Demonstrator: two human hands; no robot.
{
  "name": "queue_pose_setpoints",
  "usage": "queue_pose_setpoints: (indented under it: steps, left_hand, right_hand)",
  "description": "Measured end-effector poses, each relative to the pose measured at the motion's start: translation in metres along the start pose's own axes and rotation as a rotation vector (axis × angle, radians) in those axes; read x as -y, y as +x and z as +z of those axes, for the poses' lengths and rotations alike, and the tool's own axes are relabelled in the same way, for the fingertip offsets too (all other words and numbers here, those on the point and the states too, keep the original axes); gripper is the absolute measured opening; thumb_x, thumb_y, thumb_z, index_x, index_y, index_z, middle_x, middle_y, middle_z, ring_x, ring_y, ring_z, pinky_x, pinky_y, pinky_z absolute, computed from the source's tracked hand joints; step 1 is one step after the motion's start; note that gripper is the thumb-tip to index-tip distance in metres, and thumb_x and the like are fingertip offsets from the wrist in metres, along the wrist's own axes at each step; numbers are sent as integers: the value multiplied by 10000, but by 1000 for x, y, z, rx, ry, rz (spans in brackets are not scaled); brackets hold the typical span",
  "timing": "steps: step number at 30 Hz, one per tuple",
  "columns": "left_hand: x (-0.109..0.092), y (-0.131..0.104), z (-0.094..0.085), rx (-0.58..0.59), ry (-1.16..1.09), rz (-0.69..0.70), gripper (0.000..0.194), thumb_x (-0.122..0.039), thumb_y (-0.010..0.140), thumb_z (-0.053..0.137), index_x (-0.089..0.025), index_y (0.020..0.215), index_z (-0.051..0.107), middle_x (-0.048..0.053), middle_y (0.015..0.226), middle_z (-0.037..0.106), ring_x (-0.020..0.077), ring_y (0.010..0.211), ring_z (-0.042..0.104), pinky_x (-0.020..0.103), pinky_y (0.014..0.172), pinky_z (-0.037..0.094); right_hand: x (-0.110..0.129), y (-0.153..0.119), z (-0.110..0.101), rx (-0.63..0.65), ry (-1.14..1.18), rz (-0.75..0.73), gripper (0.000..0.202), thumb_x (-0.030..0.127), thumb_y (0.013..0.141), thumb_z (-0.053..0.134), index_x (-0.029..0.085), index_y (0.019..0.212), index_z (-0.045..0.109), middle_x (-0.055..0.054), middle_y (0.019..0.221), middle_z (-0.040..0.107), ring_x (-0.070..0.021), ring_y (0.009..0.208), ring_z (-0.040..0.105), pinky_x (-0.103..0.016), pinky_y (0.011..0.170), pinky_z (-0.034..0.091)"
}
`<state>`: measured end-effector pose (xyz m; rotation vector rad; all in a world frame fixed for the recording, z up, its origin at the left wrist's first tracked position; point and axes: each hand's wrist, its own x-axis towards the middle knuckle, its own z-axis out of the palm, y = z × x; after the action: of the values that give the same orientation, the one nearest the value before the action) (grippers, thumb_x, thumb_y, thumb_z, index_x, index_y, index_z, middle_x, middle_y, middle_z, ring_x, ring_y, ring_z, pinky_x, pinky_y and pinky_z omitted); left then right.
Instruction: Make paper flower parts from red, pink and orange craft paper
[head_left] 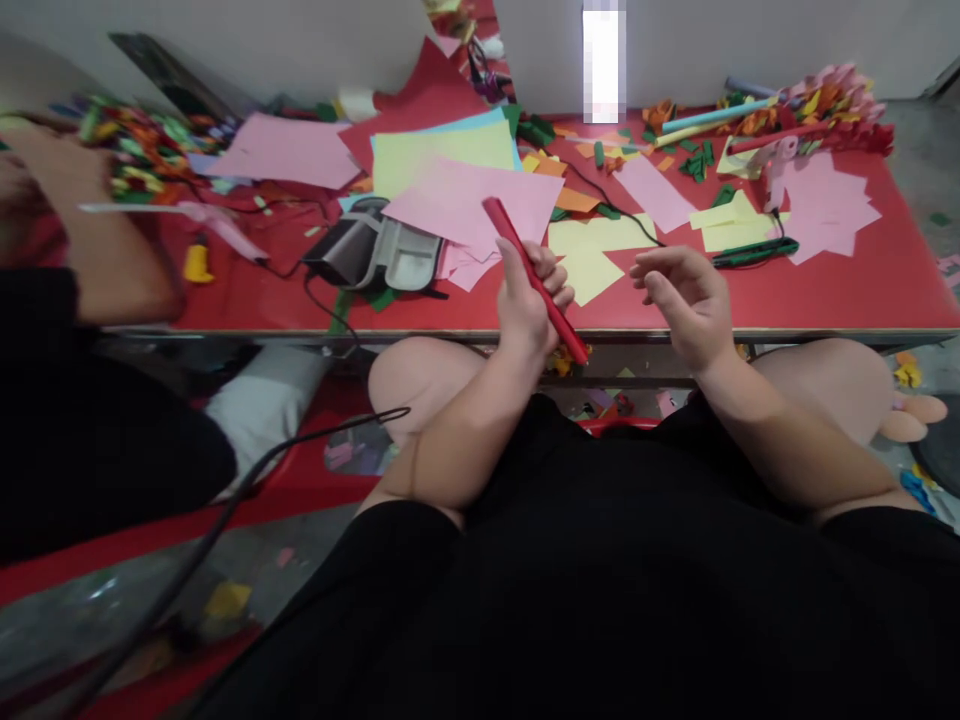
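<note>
Paper sheets lay across a red table. Above its near edge, the left hand wrapped its fingers round a slanted red tube; the empty right hand curved loosely, thumb apart.

"Walls?"
"Pale grey wall across the top; bright, pixelated white patch at top centre."
"Furniture?"
"Red-topped table across the middle; red seat, lower left."
"Floor?"
"Grey floor, visible upper right and lower left."
</note>
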<state>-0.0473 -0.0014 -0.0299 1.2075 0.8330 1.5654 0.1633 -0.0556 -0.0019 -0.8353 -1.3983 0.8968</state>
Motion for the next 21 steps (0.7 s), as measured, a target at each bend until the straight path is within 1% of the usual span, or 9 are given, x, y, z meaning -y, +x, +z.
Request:
queue_pose_setpoints:
  steps: [2,3,4,6,8,11,13,17,21]
  left_hand:
    - [0,17,-15,-98,-87,-84,806,-1030,1017,435,-264,769,477,-57,671,241,139,566,230,301,483,259]
    - [1,23,-23,-120,-96,-115,820,-1041,1006,437,-262,751,455,-61,668,216,140,572,213,299,484,248]
    - [2,28,-30,-138,-112,-135,827,-1043,1000,452,-260,736,434,-64,668,195,140,577,201,299,486,240]
    - [6,34,-40,-165,-153,-160,834,-1038,995,480,-257,716,402,-67,669,172,141,582,196,299,491,238]
    - [9,34,-43,-190,-198,-175,833,-1024,999,509,-254,707,385,-67,672,167,141,585,205,295,494,245]
    - [8,31,-40,-211,-199,-184,823,-999,1007,549,-254,700,384,-66,671,159,146,588,202,300,494,234]
    - [4,30,-37,-183,-136,-156,807,-976,1016,579,-256,697,402,-62,668,152,154,592,195,319,497,208]
    - [-5,26,-27,-127,-64,-54,790,-968,1016,598,-263,705,422,-52,673,135,171,612,176,353,515,182]
    - [-18,18,-13,-137,-51,-34,791,-1003,1012,539,-273,726,434,-42,680,134,189,627,184,361,517,196]
  right_hand:
    - [-6,-7,7,61,100,145,517,774,954,850,317,1190,800,-58,1155,807,-238,1094,770,-341,705,645]
    - [-9,-13,12,91,165,231,544,788,934,858,320,1200,787,-67,1194,799,-253,1151,764,-331,689,652]
    - [-12,-19,18,117,234,314,569,798,915,864,324,1217,774,-75,1244,791,-273,1223,754,-338,710,677]
    - [-16,-31,30,152,363,432,606,799,890,875,342,1267,746,-84,1373,771,-311,1393,706,-411,847,738]
    - [-17,-39,39,159,460,459,621,795,899,857,368,1326,712,-78,1507,735,-327,1531,634,-502,1003,741]
    - [-16,-41,44,145,529,402,642,802,926,813,390,1395,663,-70,1650,666,-325,1647,549,-549,1111,705]
    - [-16,-40,44,143,523,384,665,815,932,793,395,1423,631,-67,1722,616,-323,1699,501,-553,1138,689]
    - [-15,-39,43,148,510,440,690,843,931,757,395,1433,604,-63,1792,563,-325,1736,459,-585,1176,654]
    - [-12,-38,47,63,626,512,713,832,876,791,352,1383,647,-97,1763,597,-352,1726,477,-643,1182,629]
